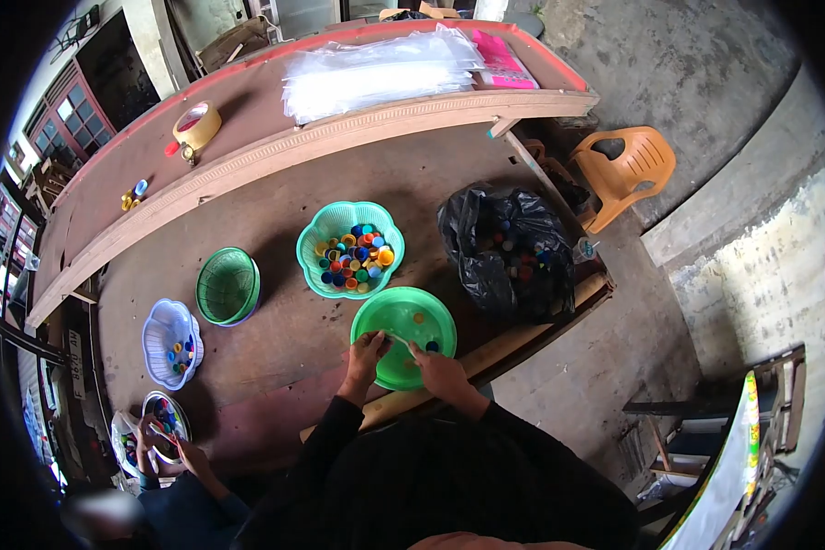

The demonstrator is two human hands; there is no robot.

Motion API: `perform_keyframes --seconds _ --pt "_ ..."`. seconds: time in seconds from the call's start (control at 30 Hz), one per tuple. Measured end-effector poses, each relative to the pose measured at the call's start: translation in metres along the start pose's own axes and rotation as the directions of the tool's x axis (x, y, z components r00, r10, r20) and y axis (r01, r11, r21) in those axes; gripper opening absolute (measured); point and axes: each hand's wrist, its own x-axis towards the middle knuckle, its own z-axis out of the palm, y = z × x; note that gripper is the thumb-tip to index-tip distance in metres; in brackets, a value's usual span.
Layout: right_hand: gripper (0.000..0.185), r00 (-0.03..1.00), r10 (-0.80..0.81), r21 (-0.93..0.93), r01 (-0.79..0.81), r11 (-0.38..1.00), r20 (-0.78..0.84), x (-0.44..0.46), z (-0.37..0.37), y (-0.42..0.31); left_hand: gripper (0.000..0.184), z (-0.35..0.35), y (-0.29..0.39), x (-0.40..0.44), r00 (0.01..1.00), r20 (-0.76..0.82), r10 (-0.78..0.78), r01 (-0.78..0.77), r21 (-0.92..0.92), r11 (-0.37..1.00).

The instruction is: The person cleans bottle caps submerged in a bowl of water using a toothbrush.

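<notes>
Pale slender item (399, 338), too small to identify, spans the gap between your two hands at the centre of the frame, over the green basin (371, 316). Your left hand (367, 356) has its fingers curled nearly closed, pinching the item's left end; your right hand (440, 374), also nearly closed, grips its right end. Beneath them, in the basin, you have an orange cap (419, 318) and a dark blue cap (433, 346). Just above the basin, a turquoise scalloped bowl (302, 249) holds a heap of mixed caps (353, 259). Right of centre, you have a black plastic bag (461, 227), open, with more coloured pieces inside. Left of centre stand a dark green basket (227, 282) and a lavender bowl (159, 337) with a few caps, and at the lower left a co-worker's hands (191, 455) work beside a white container (187, 423). Farther out, clear plastic sheets (376, 75) lie at the top of the frame, a tape roll (206, 126) at the upper left, and an orange chair (646, 165) stands at the upper right
</notes>
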Motion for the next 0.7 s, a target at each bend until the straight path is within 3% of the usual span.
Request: perform_keyframes --seconds 0.13,0.2,0.3,0.37,0.4,0.5,0.53,0.6,0.67,0.7 --pt "0.043 0.995 0.095 -0.104 -0.092 0.990 0.025 0.009 -0.015 0.010 0.024 0.003 0.014 0.011 0.995 -0.001 0.095 -0.095 0.116 0.989" --pt "0.041 0.988 0.143 0.003 -0.143 0.990 -0.065 0.008 -0.021 0.013 0.026 0.003 0.042 0.018 0.947 0.081 0.310 -0.302 0.549 0.779" --pt "0.040 0.975 0.160 0.048 -0.154 0.987 -0.153 0.003 -0.022 0.024 0.029 0.018 0.087 0.028 0.896 0.098 0.433 -0.394 0.626 0.673" --pt "0.040 0.968 0.195 0.080 -0.184 0.980 -0.156 -0.002 -0.025 0.027 0.032 0.029 0.103 0.036 0.657 0.192 0.729 -0.614 0.697 0.370" --pt "0.039 0.960 0.234 0.118 -0.217 0.969 -0.156 -0.005 -0.026 0.029 0.032 0.031 0.101 0.039 0.656 0.190 0.730 -0.616 0.694 0.373" --pt "0.039 0.950 0.240 0.194 -0.202 0.960 -0.201 -0.015 -0.028 0.033 0.031 0.033 0.081 0.054 0.499 0.432 0.751 -0.689 0.723 0.041" --pt "0.039 0.950 0.239 0.189 -0.201 0.961 -0.202 -0.018 -0.029 0.033 0.028 0.038 0.065 0.051 0.671 0.364 0.646 -0.627 0.744 0.232" --pt "0.037 0.936 0.308 0.200 -0.273 0.941 -0.169 -0.023 -0.032 0.034 0.027 0.039 0.021 0.055 0.764 0.418 0.491 -0.566 0.800 0.200" --pt "0.037 0.932 0.313 0.180 -0.281 0.943 -0.181 -0.026 -0.029 0.039 0.025 0.050 -0.002 0.045 0.761 0.496 0.417 -0.570 0.819 0.065" --pt "0.037 0.926 0.325 0.168 -0.295 0.941 -0.193 -0.027 -0.028 0.041 0.025 0.050 -0.014 0.045 0.761 0.491 0.425 -0.568 0.820 0.069"
